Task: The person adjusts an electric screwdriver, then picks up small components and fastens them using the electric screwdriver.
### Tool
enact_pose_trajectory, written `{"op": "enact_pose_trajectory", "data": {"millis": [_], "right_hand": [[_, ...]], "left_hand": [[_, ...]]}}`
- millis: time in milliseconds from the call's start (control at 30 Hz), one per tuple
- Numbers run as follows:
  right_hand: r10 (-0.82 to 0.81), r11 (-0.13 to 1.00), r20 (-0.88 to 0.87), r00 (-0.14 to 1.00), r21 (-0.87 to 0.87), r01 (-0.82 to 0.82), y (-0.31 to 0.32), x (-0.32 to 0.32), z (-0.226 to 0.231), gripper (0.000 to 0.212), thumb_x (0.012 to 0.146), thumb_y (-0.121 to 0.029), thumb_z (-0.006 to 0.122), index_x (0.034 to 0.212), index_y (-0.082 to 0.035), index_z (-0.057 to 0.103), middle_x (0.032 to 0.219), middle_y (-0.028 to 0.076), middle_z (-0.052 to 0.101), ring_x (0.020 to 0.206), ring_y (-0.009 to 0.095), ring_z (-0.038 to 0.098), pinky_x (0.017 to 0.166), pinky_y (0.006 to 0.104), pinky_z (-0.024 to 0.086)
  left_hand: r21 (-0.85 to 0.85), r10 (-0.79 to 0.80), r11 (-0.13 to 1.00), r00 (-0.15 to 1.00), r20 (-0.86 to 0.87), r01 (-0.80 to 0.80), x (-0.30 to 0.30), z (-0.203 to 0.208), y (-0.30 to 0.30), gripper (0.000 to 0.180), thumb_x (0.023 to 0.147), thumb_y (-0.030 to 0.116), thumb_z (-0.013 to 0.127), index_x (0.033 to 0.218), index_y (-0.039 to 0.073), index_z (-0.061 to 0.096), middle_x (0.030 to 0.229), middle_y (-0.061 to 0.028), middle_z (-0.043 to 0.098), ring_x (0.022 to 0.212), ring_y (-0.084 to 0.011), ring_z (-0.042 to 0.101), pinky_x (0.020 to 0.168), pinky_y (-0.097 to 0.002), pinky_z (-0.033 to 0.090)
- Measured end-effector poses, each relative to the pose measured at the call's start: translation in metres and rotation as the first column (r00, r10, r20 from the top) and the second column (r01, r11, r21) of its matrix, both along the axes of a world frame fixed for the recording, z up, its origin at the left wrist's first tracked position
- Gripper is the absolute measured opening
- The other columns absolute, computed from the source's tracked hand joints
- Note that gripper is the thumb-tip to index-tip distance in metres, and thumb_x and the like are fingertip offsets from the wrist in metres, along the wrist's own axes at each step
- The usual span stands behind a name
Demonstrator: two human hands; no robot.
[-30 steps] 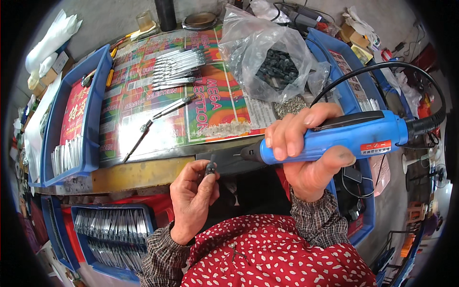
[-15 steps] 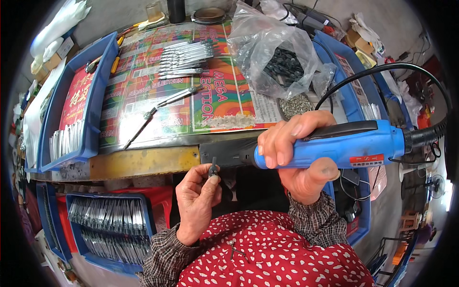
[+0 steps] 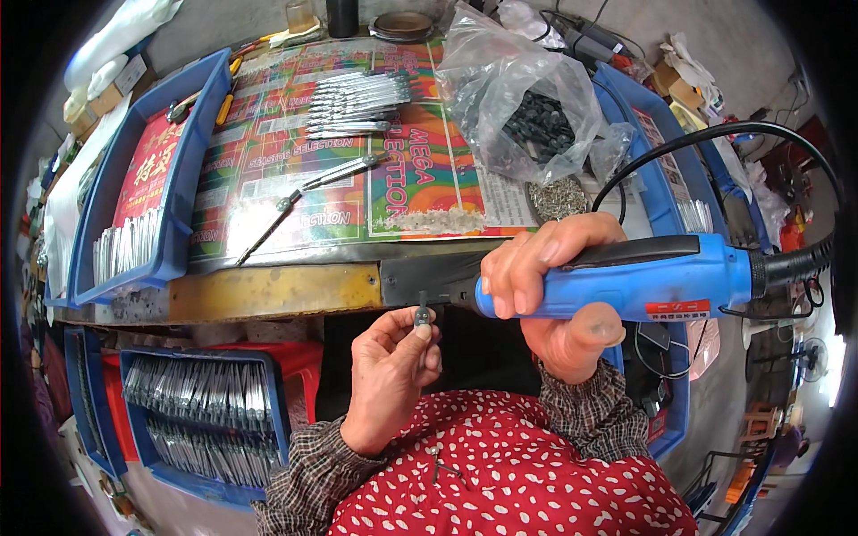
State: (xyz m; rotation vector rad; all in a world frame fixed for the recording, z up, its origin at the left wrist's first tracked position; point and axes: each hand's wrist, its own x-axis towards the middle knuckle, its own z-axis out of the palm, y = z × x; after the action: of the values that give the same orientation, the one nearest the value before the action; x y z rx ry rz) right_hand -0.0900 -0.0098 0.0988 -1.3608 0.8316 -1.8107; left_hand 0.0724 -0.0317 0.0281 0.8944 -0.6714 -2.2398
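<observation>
My right hand [image 3: 547, 277] is wrapped round a blue electric screwdriver [image 3: 648, 281], which lies level with its tip toward the left; the thumb sticks out below the body. Between thumb and fingertips, my left hand [image 3: 386, 375] pinches a small dark plastic part [image 3: 423, 313] upright. The screwdriver's thin bit comes right up to this part; whether they touch I cannot tell. Both hands are at the table's front edge, by a black pad [image 3: 420, 279]. Beyond them, a jointed silver-and-black rod [image 3: 308, 189] lies slanted on the table.
A pile of silver rods [image 3: 357, 103] lies farther back. At right stand a clear bag of dark parts [image 3: 539, 123] and a dish of small screws [image 3: 559, 198]. Blue bins [image 3: 174, 255] flank the table; another blue bin of rods [image 3: 279, 406] sits below left. A black cable [image 3: 715, 128] arches at right.
My left hand has moved right and slightly up, bringing the dark part to the screwdriver's bit. The right hand and screwdriver stay nearly in place. The whole view has shifted slightly.
</observation>
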Motion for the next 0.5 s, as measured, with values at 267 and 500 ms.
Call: {"op": "enact_pose_trajectory", "data": {"millis": [267, 500], "right_hand": [[0.005, 1.0, 0.01, 1.0, -0.002, -0.005, 0.0, 0.003, -0.001, 0.063, 0.069, -0.058, 0.068, 0.097, -0.006, 0.046, 0.063, 0.003, 0.053, 0.055, 0.017, 0.054, 0.057, 0.034, 0.045], [0.026, 1.0, 0.052, 0.998, -0.006, -0.025, 0.0, 0.006, -0.004, 0.062, 0.07, -0.058, 0.069, 0.097, -0.006, 0.046, 0.063, 0.003, 0.052, 0.055, 0.017, 0.054, 0.056, 0.0338, 0.045]], "left_hand": [[0.062, -0.008, 0.998, 0.999, -0.04, 0.011, -0.008, -0.007, -0.005, 0.012, 0.087, 0.007, 0.058, 0.094, -0.002, 0.055, 0.082, -0.0069, 0.059, 0.061, -0.0094, 0.05, 0.046, -0.0193, 0.035], [-0.013, 0.072, 0.997, 0.997, 0.007, -0.071, -0.016, -0.011, -0.002, 0.01, 0.088, 0.007, 0.057, 0.087, -0.003, 0.055, 0.073, -0.0061, 0.057, 0.056, -0.0079, 0.051, 0.044, -0.0183, 0.037]]}}
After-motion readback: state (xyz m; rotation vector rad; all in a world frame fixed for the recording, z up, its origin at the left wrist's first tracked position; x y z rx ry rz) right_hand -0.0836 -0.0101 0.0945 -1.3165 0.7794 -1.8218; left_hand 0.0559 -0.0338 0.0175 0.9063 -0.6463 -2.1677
